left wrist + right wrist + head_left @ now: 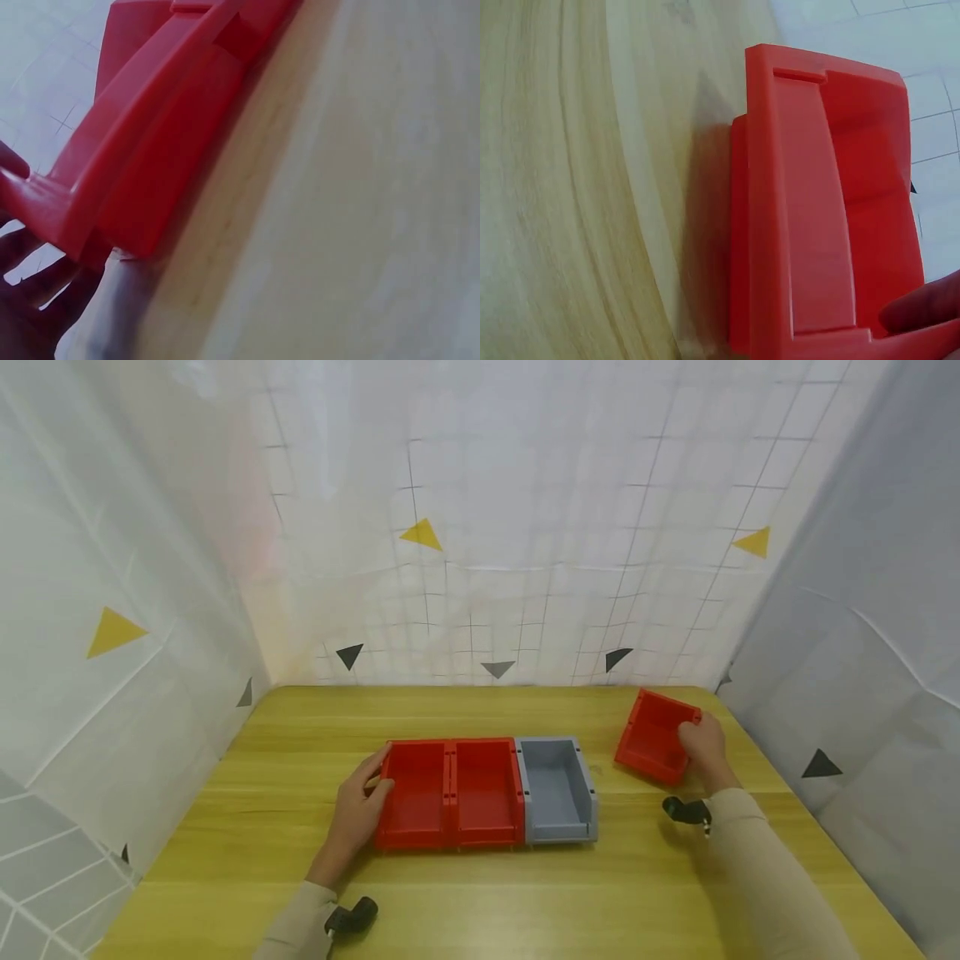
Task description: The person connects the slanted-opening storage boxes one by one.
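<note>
Three open-front storage bins stand in a row on the table: a red bin at the left, a second red bin in the middle and a grey bin at the right. My left hand grips the left side wall of the leftmost red bin, its thumb over the rim; the left wrist view shows its fingers against the outside. Farther right, my right hand pinches the right wall of a separate red bin, which sits turned at an angle. In the right wrist view the thumb reaches inside that bin.
The wooden table extends on all sides of the bins. White sheets with yellow and dark triangles hang behind it and at both sides. A gap of bare table separates the grey bin from the angled red bin.
</note>
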